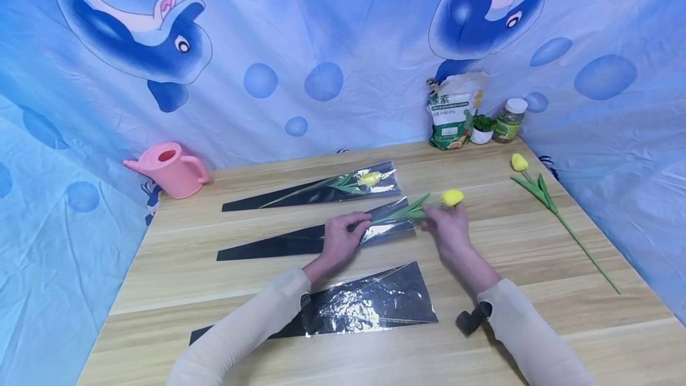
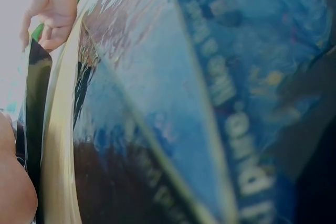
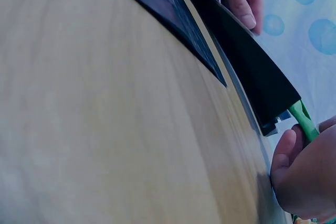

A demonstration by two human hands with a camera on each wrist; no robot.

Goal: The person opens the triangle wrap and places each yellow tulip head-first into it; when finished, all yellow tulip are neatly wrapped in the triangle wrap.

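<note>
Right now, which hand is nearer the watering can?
Left. The left hand, at the middle wrapper, is to the right of the watering can and nearer the person; the right hand is farther right, at the middle tulip.

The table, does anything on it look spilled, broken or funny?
Nothing looks spilled or broken. The loose tulip at the far right stands out slightly: it lies slanted and bare, while the farthest sleeve has another tulip inside.
</note>
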